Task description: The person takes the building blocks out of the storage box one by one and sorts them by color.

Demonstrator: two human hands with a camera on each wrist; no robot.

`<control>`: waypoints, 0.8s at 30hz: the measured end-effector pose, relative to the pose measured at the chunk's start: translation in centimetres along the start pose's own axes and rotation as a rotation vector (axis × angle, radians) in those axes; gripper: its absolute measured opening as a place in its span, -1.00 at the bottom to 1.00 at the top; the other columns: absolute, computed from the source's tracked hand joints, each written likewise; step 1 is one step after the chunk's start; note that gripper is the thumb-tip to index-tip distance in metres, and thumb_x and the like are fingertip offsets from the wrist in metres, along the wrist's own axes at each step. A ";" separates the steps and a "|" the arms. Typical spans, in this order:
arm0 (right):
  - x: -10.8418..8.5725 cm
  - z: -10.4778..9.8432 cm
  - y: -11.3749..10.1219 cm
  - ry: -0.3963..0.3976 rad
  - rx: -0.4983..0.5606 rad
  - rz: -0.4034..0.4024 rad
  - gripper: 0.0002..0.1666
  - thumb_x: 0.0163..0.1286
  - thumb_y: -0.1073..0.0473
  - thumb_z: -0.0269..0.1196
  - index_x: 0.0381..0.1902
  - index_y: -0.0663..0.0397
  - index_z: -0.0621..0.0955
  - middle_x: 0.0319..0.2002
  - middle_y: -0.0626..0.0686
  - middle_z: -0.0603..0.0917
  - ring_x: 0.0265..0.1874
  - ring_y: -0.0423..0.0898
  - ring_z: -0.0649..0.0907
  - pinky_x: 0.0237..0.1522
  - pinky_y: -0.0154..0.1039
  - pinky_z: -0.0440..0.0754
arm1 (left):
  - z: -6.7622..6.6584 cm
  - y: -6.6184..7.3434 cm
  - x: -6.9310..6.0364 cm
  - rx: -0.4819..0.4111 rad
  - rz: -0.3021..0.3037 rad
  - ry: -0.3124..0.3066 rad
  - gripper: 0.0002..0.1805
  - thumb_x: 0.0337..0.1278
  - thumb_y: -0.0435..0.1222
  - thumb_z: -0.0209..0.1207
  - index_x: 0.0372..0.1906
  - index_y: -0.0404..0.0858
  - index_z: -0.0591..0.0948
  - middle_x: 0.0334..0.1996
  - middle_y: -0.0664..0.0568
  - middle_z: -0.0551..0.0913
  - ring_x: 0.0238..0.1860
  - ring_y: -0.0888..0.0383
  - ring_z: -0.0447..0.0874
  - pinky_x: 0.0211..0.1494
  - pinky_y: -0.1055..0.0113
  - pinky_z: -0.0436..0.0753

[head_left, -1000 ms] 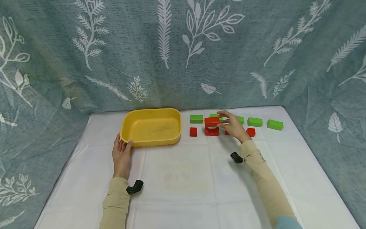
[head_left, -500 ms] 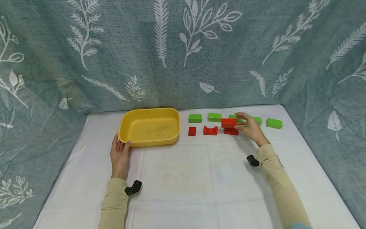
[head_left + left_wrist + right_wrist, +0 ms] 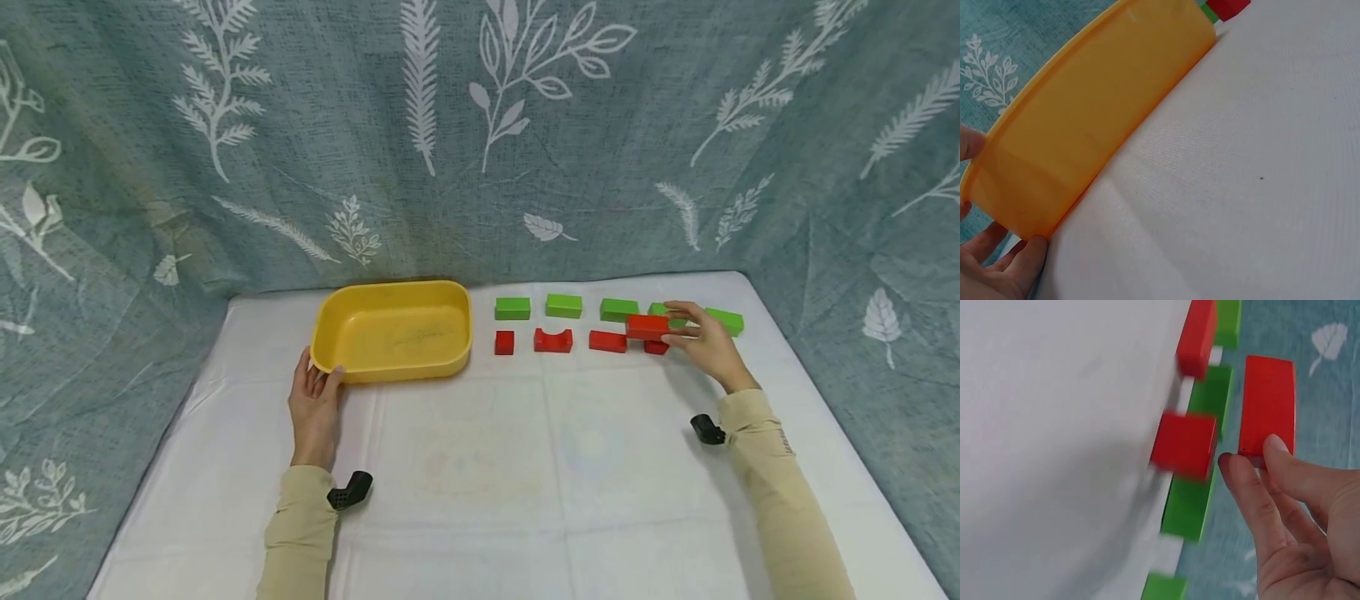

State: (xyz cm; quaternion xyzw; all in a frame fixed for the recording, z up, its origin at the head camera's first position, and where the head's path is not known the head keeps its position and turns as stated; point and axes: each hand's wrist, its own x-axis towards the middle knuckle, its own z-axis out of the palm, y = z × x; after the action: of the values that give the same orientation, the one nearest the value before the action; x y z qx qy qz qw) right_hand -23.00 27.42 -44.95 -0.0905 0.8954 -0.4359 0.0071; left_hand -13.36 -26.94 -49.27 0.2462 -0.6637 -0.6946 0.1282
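Note:
My right hand (image 3: pixel 708 346) pinches one end of a red block (image 3: pixel 646 327) between thumb and fingers, holding it raised over the back right of the table. In the right wrist view this red block (image 3: pixel 1267 403) is a plain rectangular brick, apart from the row below. Partly hidden beneath it in the head view is another red block (image 3: pixel 656 347). At the left, my left hand (image 3: pixel 313 417) grips the front left corner of a yellow tray (image 3: pixel 390 375). The left wrist view shows the thumb at the rim of the yellow tray (image 3: pixel 1085 119), other fingers low on its wall.
A back row of several green blocks (image 3: pixel 512 309) lies right of the tray. In front sit a small red cube (image 3: pixel 505 342), a red block with a curved notch (image 3: pixel 552 342) and a flat red block (image 3: pixel 607 341). A patterned curtain (image 3: pixel 465 167) hangs behind the white-covered table (image 3: pixel 480 467).
My right hand has carried the red block rightward along the row, from above the notched block past the flat one. My left hand and the yellow tray stay in place.

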 end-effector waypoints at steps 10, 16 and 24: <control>-2.8 -3.8 3.6 0.103 -0.067 -0.009 -0.32 0.23 0.52 0.29 0.31 0.44 0.36 0.14 0.50 0.49 -0.19 -0.27 0.62 -0.23 -0.73 0.50 | -0.4 0.3 0.0 0.040 0.003 -0.015 -0.21 0.36 -0.18 0.15 0.56 0.10 0.03 0.52 0.01 0.13 0.45 0.11 0.20 0.39 0.45 0.34; -3.8 -4.7 5.8 0.065 -0.104 0.041 -0.33 0.25 0.53 0.26 0.30 0.53 0.31 0.13 0.55 0.45 -0.01 0.39 0.57 -0.24 -0.76 0.46 | -0.4 0.5 -0.1 0.030 0.009 -0.021 -0.21 0.37 -0.20 0.14 0.56 0.09 0.03 0.52 0.02 0.12 0.45 0.12 0.20 0.38 0.47 0.34; -4.4 -4.9 7.1 0.095 -0.191 0.048 -0.33 0.21 0.55 0.28 0.28 0.51 0.35 0.11 0.55 0.48 0.04 0.44 0.53 -0.02 -0.25 0.65 | 0.3 0.3 -0.4 -0.014 -0.022 -0.014 -0.20 0.37 -0.25 0.14 0.57 0.09 0.02 0.53 0.02 0.11 0.45 0.14 0.19 0.38 0.47 0.34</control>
State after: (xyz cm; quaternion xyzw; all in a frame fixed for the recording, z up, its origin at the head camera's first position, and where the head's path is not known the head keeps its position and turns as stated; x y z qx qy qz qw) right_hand -20.20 36.30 -47.71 -0.0486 0.9341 -0.3521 -0.0336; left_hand -13.19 -26.52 -48.89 0.2479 -0.6568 -0.7023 0.1178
